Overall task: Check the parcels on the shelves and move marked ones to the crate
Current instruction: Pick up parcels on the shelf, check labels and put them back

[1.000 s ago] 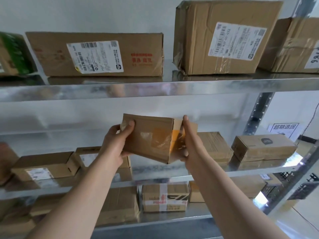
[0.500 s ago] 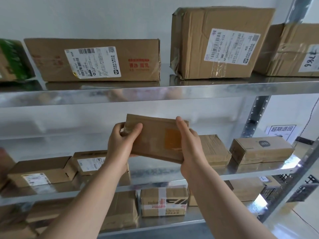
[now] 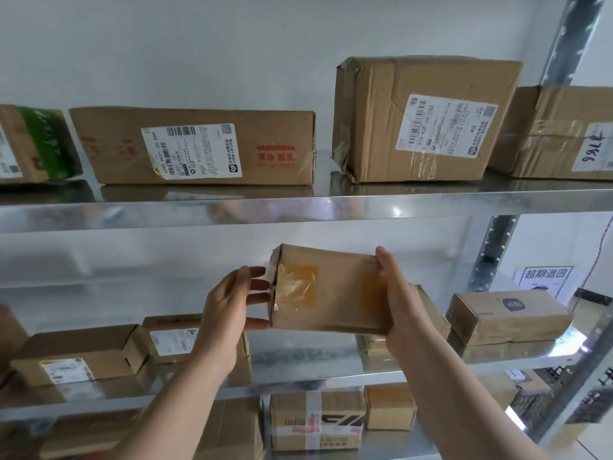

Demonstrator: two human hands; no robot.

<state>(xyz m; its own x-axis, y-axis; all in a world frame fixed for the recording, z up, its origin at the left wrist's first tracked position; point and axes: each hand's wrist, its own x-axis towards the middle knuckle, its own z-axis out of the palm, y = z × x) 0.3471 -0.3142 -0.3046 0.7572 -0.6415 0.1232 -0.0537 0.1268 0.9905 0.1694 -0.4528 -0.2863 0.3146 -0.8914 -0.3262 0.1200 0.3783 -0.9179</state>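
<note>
A small brown cardboard parcel (image 3: pixel 335 293) with yellowish tape patches on its front is held in the air in front of the middle shelf. No label shows on the face turned to me. My right hand (image 3: pixel 398 303) grips its right end, thumb up along the edge. With straight fingers, my left hand (image 3: pixel 232 313) touches the left end, its thumb at the lower corner. No crate is in view.
The metal top shelf (image 3: pixel 298 207) carries a long labelled box (image 3: pixel 199 147), a big labelled box (image 3: pixel 421 117) and two more at the sides. Small parcels (image 3: pixel 76 353) (image 3: pixel 507 313) sit on the middle shelf. A taped box (image 3: pixel 315 419) stands lower. A shelf post (image 3: pixel 494 250) rises at right.
The parcel has turned and shifted a little right. My left hand has loosened from gripping the left end to touching it with straight fingers. My right hand keeps its hold.
</note>
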